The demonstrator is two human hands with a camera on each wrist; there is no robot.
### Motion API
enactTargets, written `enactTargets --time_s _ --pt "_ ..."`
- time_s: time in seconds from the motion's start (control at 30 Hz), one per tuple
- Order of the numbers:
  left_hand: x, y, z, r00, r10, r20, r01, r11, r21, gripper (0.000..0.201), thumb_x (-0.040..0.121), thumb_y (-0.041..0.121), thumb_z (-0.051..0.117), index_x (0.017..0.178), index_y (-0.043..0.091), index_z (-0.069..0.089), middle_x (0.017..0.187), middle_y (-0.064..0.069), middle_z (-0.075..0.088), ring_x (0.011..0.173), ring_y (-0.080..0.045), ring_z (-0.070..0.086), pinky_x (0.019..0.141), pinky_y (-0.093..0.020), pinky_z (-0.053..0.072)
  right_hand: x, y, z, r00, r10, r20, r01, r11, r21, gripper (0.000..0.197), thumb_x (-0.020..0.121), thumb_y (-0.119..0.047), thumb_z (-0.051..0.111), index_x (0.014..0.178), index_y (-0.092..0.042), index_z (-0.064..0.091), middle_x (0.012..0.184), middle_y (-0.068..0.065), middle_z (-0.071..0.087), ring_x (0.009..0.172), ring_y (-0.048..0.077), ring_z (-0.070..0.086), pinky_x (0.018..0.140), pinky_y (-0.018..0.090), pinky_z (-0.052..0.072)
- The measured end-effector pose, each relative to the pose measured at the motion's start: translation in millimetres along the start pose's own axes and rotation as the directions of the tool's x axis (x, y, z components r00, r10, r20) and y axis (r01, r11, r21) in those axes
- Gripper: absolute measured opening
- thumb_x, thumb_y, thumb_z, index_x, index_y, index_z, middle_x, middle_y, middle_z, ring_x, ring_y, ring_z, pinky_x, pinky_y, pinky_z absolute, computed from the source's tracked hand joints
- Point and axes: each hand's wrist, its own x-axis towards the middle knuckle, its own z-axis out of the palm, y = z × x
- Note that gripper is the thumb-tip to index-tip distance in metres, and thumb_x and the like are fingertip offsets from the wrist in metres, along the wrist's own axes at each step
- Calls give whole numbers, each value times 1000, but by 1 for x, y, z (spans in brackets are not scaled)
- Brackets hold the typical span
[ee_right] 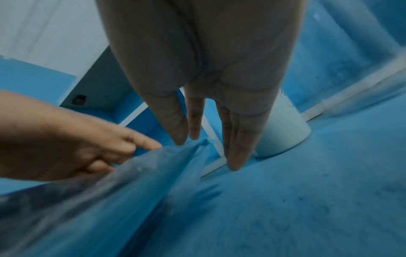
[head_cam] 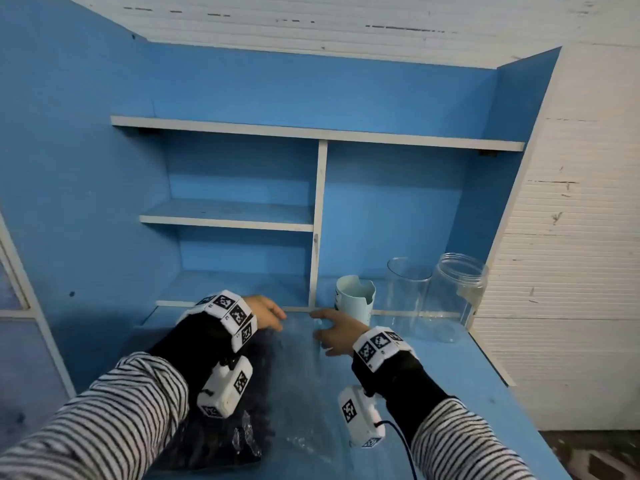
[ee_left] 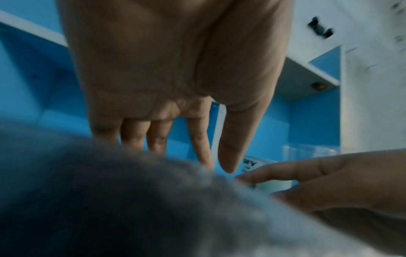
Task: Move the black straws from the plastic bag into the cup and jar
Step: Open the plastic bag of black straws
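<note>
A clear plastic bag with black straws inside lies on the blue desk, its open end towards the shelves. My left hand hovers over that end, and in the left wrist view the fingers point down onto the blurred bag. My right hand is just right of the bag's mouth with straight fingers, the thumb and forefinger tips at the bag's edge. Neither hand visibly pinches the plastic. A pale cup stands behind my right hand, and a clear jar farther right.
A clear tumbler stands between the cup and the jar. Blue shelves with a white upright divider rise at the back of the desk. The desk's right edge runs along a white wall.
</note>
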Motion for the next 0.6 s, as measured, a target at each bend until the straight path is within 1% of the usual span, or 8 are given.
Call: enactTargets --time_s 0.1,0.23,0.3,0.4,0.47,0.5,0.53,0.6 --pt "-3 -5 -2 999 -38 20 38 999 22 39 88 15 66 126 22 62 114 -1 65 93 -6 50 52 2 32 -3 -3 3 1000 -24 3 24 995 94 45 92 -2 53 135 -18 49 79 5 55 62 14 54 63 23 54" --pt "-7 -6 -1 999 -43 -8 43 999 7 39 81 9 71 119 21 68 100 2 64 88 -5 54 51 2 34 -17 -13 3 987 -161 19 159 985 71 47 91 0 59 135 -13 50 92 2 52 75 15 57 59 15 53" --pt "-10 -8 -2 998 -31 -58 30 999 -10 37 78 7 73 112 21 72 99 4 68 88 -5 57 62 -4 40 -25 -19 1 974 -227 -13 227 973 34 46 89 0 62 133 -11 53 100 4 49 84 18 56 60 14 53" --pt "-19 -5 -13 988 10 -154 -29 993 -119 35 74 2 74 103 21 75 100 4 72 88 -7 60 79 -14 43 -38 -36 -5 947 -313 -76 315 949 12 45 86 4 64 128 -10 56 96 -1 47 74 9 54 58 12 51" --pt "-29 4 -27 966 66 -250 -110 979 -169 36 74 -1 73 104 19 75 95 4 72 85 -4 62 80 -12 44 -50 -54 -13 913 -386 -135 385 922 -30 44 85 2 66 125 -14 58 99 -1 49 70 11 52 60 11 47" --pt "-36 10 -36 946 98 -309 -166 965 -201 35 75 -3 72 104 17 75 94 4 72 78 1 62 76 -8 44 -57 -65 -18 890 -424 -166 421 905 -54 43 85 1 67 123 -17 59 101 0 49 71 15 52 61 11 46" --pt "-43 17 -46 921 129 -368 -225 947 -230 35 76 -5 71 102 17 75 92 3 72 70 7 60 71 -4 45 -65 -76 -23 863 -466 -192 463 884 -64 43 85 1 67 120 -22 59 104 0 49 71 18 53 64 14 48" --pt "-60 32 -68 856 188 -481 -344 903 -259 36 77 -8 70 99 20 75 85 6 71 63 13 58 71 -6 47 -80 -98 -32 795 -557 -241 556 827 -79 44 85 0 66 115 -31 59 106 -1 52 68 21 56 71 27 53"
